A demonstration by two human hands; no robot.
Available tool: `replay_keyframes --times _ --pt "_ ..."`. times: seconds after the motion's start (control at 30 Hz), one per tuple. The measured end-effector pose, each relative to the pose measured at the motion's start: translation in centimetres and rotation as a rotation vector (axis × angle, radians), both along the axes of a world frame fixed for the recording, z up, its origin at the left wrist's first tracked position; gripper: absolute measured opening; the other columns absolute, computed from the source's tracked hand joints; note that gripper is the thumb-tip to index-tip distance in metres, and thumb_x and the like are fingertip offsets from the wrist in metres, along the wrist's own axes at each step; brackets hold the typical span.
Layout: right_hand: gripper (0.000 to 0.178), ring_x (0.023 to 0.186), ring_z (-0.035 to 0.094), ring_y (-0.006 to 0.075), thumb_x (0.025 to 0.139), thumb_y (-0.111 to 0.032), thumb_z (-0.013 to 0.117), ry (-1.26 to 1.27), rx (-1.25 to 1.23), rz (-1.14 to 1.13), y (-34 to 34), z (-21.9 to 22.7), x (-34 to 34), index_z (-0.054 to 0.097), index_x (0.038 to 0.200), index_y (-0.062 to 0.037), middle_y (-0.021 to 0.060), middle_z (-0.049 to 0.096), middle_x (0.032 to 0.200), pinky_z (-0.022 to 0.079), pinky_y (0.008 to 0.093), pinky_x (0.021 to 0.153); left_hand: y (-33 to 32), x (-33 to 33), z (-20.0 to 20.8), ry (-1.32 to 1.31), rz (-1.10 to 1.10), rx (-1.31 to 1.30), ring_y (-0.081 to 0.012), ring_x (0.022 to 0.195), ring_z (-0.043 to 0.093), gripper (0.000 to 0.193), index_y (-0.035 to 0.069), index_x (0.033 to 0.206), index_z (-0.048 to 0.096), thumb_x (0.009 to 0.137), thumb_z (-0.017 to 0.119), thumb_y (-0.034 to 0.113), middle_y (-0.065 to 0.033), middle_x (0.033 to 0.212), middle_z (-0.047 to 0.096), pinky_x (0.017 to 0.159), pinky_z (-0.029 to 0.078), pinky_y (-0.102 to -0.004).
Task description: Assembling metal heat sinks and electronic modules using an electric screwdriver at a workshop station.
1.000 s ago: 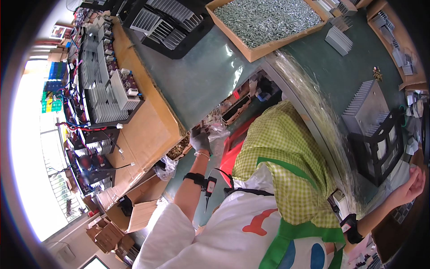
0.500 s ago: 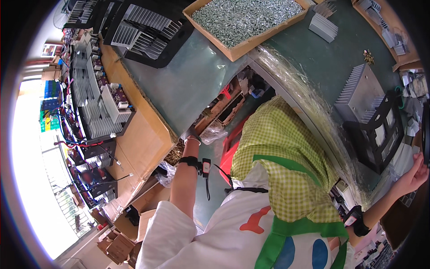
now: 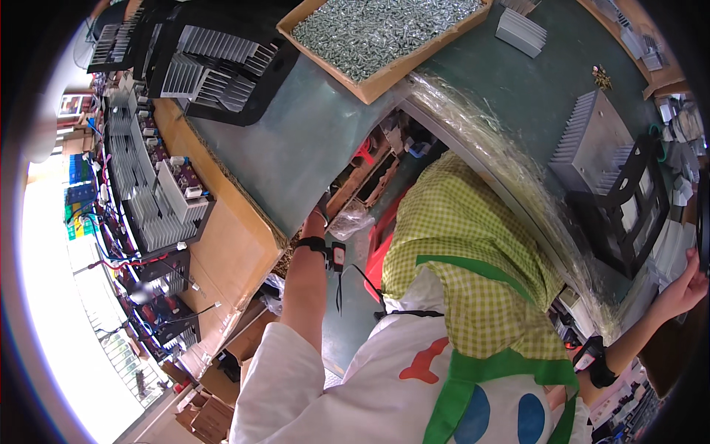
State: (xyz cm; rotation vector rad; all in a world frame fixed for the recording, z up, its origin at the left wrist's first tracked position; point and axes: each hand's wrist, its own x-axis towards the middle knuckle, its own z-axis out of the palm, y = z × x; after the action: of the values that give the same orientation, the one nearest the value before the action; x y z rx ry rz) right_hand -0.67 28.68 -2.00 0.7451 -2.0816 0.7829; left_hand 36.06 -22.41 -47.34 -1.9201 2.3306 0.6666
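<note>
Two bare hands reach out from the person's body in opposite directions. The left hand (image 3: 316, 220) stretches forward and down under the edge of the green counter (image 3: 310, 148), its fingers hidden behind that edge, so whether its grip is open or closed on anything cannot be told; a clear plastic bag (image 3: 351, 220) lies just beside it, near the wooden shelf below. A black wrist strap (image 3: 313, 243) with a small device circles that forearm. The right hand (image 3: 684, 285) sits at the far right rim of the view, fingers curled near a black frame (image 3: 629, 222) that holds a finned metal heat sink (image 3: 592, 148); what its grip has hold of cannot be told either. Farther up the counter stands a shallow cardboard tray of screws (image 3: 384, 29), and left of it black frames with more heat sinks (image 3: 214, 66).
</note>
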Motion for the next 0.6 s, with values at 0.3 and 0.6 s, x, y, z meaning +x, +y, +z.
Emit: replay_keyframes --times 0.3,0.6 --pt "0.004 0.066 0.050 0.0074 0.089 -0.004 0.050 -0.231 -0.232 -0.041 1.3 -1.5 -0.9 0.051 0.091 -0.0012 0.0037 0.055 0.073 0.039 0.0196 0.061 8.3 -0.7 11.7 0.559 0.281 0.166 -0.0196 0.107 0.048 0.044 0.000 0.125 0.044 0.082 0.049 0.008 -0.0093 0.120 0.052 0.094 0.035 -0.0307" --pt "0.032 0.097 0.053 0.0159 0.086 0.000 0.050 -0.461 -0.346 0.064 -0.1 -0.1 0.0 0.042 0.117 -0.0016 0.0096 0.051 0.108 0.040 0.0287 0.086 19.1 -16.5 37.6 0.979 -0.495 0.664 -0.0137 0.088 0.054 0.026 -0.003 0.108 0.055 0.085 0.054 0.011 -0.0066 0.096 0.059 0.081 0.043 -0.0266"
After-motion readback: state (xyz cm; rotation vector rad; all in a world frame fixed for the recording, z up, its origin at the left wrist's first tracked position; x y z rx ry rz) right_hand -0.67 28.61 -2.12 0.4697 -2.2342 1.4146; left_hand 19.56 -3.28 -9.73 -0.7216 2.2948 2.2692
